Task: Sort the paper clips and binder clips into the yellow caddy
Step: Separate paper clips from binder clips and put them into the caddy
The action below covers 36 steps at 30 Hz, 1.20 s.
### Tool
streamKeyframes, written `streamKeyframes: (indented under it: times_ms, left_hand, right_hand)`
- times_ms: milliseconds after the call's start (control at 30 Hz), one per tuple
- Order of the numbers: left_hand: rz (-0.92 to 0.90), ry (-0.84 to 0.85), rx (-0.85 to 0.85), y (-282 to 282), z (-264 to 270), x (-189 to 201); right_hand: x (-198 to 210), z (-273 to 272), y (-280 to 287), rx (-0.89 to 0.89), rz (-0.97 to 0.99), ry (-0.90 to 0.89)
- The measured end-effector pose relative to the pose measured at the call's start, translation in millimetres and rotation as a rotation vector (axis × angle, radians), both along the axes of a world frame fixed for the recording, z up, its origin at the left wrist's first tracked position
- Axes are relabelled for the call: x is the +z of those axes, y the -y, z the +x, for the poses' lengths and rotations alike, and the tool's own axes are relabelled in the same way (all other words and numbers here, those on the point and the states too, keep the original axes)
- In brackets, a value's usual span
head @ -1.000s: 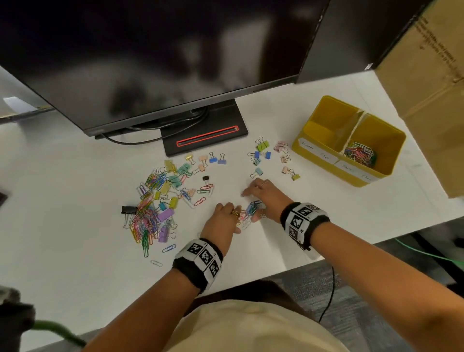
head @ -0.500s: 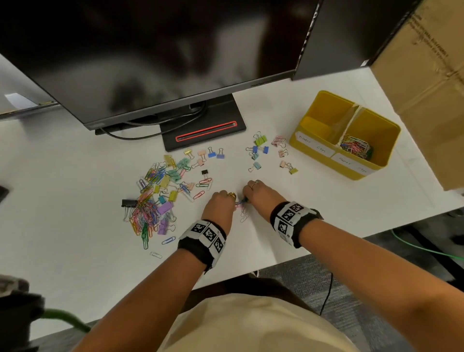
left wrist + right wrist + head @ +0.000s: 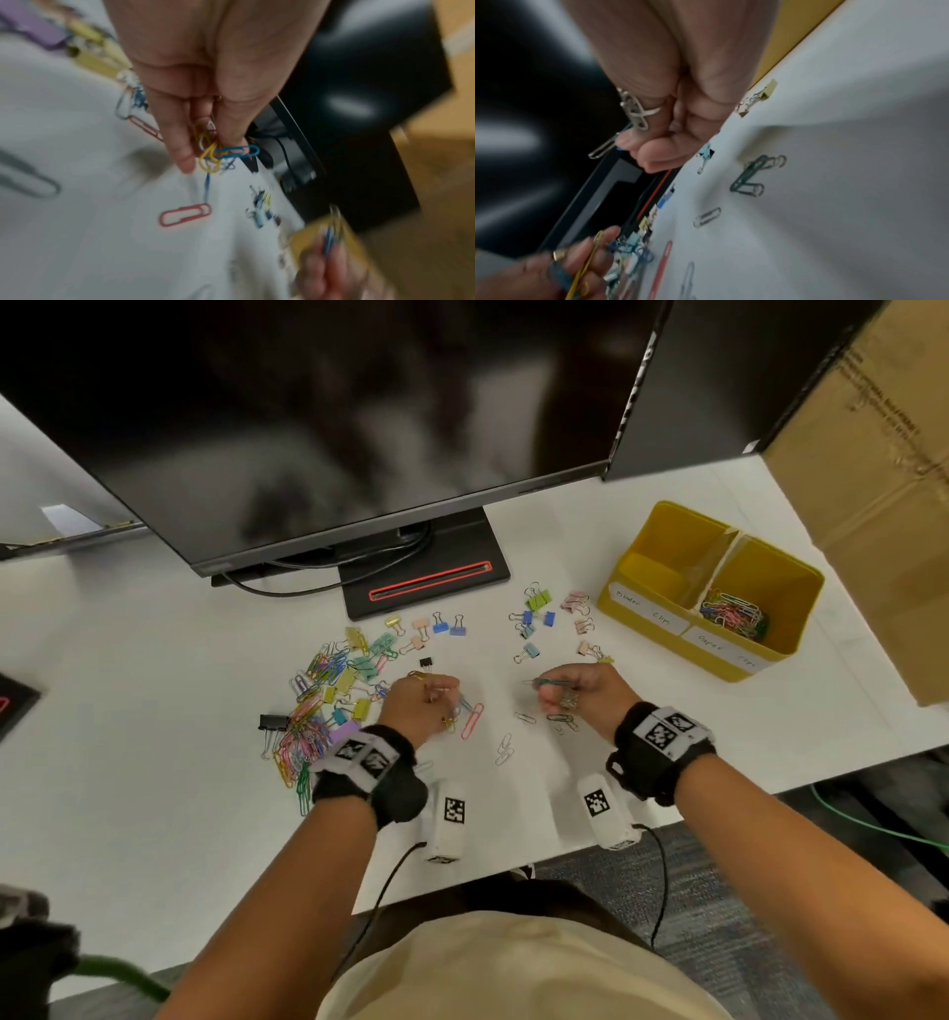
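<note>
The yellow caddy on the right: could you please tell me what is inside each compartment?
The yellow caddy holds a heap of coloured paper clips in its right compartment. The left compartment shows only bare yellow floor, though its near wall hides the front part.

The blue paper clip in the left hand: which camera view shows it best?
The left wrist view: the blue paper clip sticks out sharply between the left hand fingertips, tangled with yellow clips. The head view shows only a tiny blue glimpse under the hand; the right wrist view shows it blurred.

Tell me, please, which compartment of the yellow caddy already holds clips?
The right compartment, labelled for paper clips, holds a heap of coloured paper clips; the left compartment, labelled binder clips, shows none.
</note>
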<state>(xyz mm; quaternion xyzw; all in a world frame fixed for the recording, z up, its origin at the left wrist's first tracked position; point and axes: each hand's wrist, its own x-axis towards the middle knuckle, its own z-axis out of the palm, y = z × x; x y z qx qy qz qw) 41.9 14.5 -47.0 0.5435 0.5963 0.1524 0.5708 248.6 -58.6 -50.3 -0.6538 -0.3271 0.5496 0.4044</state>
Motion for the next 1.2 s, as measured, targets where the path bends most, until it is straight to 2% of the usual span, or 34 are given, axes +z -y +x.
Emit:
streamKeyframes:
  times_ms: [100,200,333,433,533,600,667,733,800,867,1033,1200]
  left_hand:
    - [-0.364,0.434,0.189,2,-8,3]
    - [-0.534,0.651,0.370,8,-11,2]
    - [-0.680,0.792,0.521,11,-6,0]
    - [-0.659,0.684,0.459,11,0,4]
    - [-0.411,0.342,0.291,11,6,7]
    - [-0.163,0.061,0.125,10,9,8]
    - [0.074,-0.213,-0.037,10,11,9]
    - [0.197,-0.428,-0.182,13,14,8]
    - [0.237,-0.568,-0.324,16,17,5]
    - [0.254,-0.648,-0.405,16,23,5]
    - [0.197,-0.701,-0.450,16,34,3]
    - [0.170,-0.670,-0.520,11,30,-5]
  right_hand:
    - [5,3,4,-0.101,0.080,-0.246]
    - [8,5,7,-0.160,0.145,-0.475]
    - [10,9,7,-0.270,0.132,-0.738]
    - [12,5,4,-0.434,0.075,-0.846]
    - [5,8,4,-0.553,-0.092,-0.643]
    - [2,10,7,-0.534,-0.192,-0.381]
    - [-3,10,11,-0.406,-0.234,0.016]
    - [-10,8,16,-0.173,-0.209,0.413]
    - [-10,2,18,0.026,-0.215,0.627]
    - [-10,-5,20,0.135,-0.273,0.716]
    - [-8,-22,18,0.268,-0.262,0.931]
    - [1,-25,14,0.498,-0.378,0.963]
